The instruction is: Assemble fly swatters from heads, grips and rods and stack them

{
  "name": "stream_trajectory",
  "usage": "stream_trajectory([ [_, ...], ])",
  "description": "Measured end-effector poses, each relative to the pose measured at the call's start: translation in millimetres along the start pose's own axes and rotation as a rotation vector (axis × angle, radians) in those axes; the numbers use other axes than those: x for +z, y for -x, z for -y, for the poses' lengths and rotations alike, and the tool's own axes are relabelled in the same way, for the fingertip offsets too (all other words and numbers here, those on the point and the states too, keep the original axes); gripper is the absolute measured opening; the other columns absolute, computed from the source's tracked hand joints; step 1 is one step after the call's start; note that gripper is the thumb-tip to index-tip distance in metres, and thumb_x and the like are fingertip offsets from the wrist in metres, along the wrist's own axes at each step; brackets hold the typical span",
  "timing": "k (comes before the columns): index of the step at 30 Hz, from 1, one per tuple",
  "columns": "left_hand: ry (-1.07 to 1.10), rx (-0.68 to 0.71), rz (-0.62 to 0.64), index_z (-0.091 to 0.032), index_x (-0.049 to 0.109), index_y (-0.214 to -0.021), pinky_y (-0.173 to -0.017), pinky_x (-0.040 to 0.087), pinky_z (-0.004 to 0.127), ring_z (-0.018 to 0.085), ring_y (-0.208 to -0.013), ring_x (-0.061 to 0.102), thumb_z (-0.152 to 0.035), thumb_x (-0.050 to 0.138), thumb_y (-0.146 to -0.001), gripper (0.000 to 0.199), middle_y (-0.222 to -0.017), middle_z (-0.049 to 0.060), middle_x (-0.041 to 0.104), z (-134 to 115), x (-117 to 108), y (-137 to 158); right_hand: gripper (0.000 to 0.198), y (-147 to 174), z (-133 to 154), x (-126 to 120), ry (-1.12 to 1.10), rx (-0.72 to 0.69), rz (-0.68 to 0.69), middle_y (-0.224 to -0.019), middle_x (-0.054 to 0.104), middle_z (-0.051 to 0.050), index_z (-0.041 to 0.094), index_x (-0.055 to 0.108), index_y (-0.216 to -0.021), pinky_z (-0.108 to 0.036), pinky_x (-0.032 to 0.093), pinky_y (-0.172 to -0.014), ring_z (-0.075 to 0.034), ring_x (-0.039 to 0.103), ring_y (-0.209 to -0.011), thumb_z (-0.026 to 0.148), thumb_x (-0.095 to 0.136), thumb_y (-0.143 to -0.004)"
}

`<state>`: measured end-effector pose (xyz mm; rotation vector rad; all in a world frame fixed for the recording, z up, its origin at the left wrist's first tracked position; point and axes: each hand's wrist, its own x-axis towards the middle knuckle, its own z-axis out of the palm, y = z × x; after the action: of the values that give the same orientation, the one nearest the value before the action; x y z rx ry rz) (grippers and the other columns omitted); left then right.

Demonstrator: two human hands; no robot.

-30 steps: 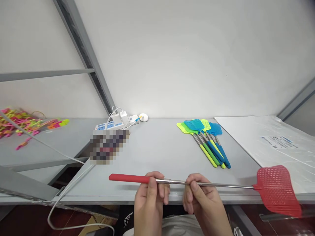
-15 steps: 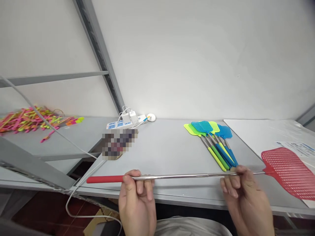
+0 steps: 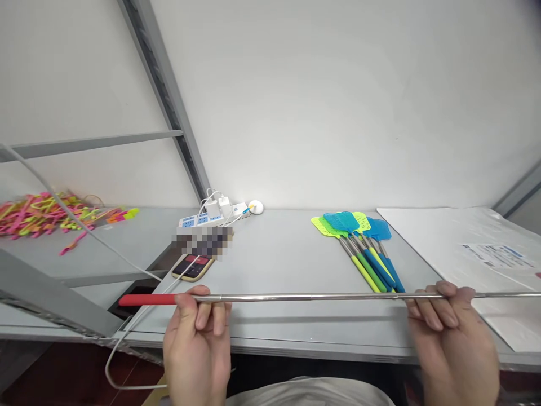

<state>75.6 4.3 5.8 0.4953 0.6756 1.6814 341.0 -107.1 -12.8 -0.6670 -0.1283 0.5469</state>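
A telescopic fly swatter stretches level across the front of the shelf, held in both hands. My left hand pinches it where the red grip meets the metal rod. Further right, my right hand grips the thin rod between thumb and fingers. The swatter's red head runs past the right edge, with only a sliver showing. Behind the rod lies a fanned pile of fly swatters in blue, green and yellow-green, heads toward the wall.
On the left, a phone lies near a white power strip with chargers. A white cable crosses the metal upright. Several bright pink and yellow items are heaped on the far-left shelf. A plastic-wrapped white package lies at right.
My hands have moved apart, the left one leftward and the right one rightward. The rod between them is longer, and the red head has slid almost out of view to the right.
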Motion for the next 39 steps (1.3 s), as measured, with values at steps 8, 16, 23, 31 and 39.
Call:
stream_trajectory([
  [8, 0.102, -0.029, -0.009, -0.016, 0.063, -0.086, -0.058, 0.046, 0.018, 0.005, -0.044, 0.028, -0.035, 0.062, -0.094, 0.021, -0.057, -0.009, 0.035, 15, 6, 8, 0.017, -14, -6, -1, 0.03, 0.06, 0.083, -0.058, 0.027, 0.009, 0.019, 0.06, -0.086, -0.017, 0.032, -0.045, -0.007, 0.021, -0.047, 0.034, 0.069, -0.088],
  [16, 0.039, -0.136, 0.008, -0.017, 0.064, -0.086, -0.055, 0.043, 0.02, 0.006, -0.046, 0.029, -0.045, 0.064, -0.091, 0.029, -0.056, -0.008, 0.032, 33, 4, 17, 0.028, 32, -46, 12, 0.152, 0.26, 0.272, -0.057, 0.032, 0.007, 0.02, 0.063, -0.083, -0.022, 0.036, -0.05, -0.007, 0.032, -0.049, 0.048, 0.066, -0.087],
  [23, 0.026, -0.062, -0.001, -0.012, 0.064, -0.085, -0.046, 0.034, 0.016, 0.004, -0.046, 0.022, -0.037, 0.066, -0.091, 0.026, -0.056, -0.009, 0.026, 17, 4, 8, 0.027, 37, -45, 9, 0.192, 0.214, 0.264, -0.056, 0.032, 0.008, 0.018, 0.064, -0.084, -0.021, 0.034, -0.049, -0.006, 0.031, -0.048, 0.044, 0.07, -0.086],
  [31, 0.135, 0.037, -0.059, -0.016, 0.061, -0.081, -0.047, 0.038, 0.016, 0.007, -0.047, 0.023, -0.035, 0.062, -0.094, 0.023, -0.057, -0.008, 0.029, 6, -1, -9, 0.028, 20, -41, 5, 0.127, 0.12, 0.141, -0.058, 0.028, 0.009, 0.021, 0.061, -0.084, -0.02, 0.034, -0.047, -0.006, 0.024, -0.047, 0.049, 0.068, -0.086],
  [39, -0.069, -0.083, 0.001, -0.016, 0.066, -0.091, -0.054, 0.042, 0.018, 0.007, -0.049, 0.024, -0.034, 0.064, -0.093, 0.019, -0.055, -0.008, 0.03, 33, 8, 8, 0.029, 22, -44, 2, 0.129, 0.141, 0.193, -0.057, 0.034, 0.008, 0.02, 0.062, -0.082, -0.022, 0.035, -0.051, -0.007, 0.031, -0.049, 0.047, 0.069, -0.086],
])
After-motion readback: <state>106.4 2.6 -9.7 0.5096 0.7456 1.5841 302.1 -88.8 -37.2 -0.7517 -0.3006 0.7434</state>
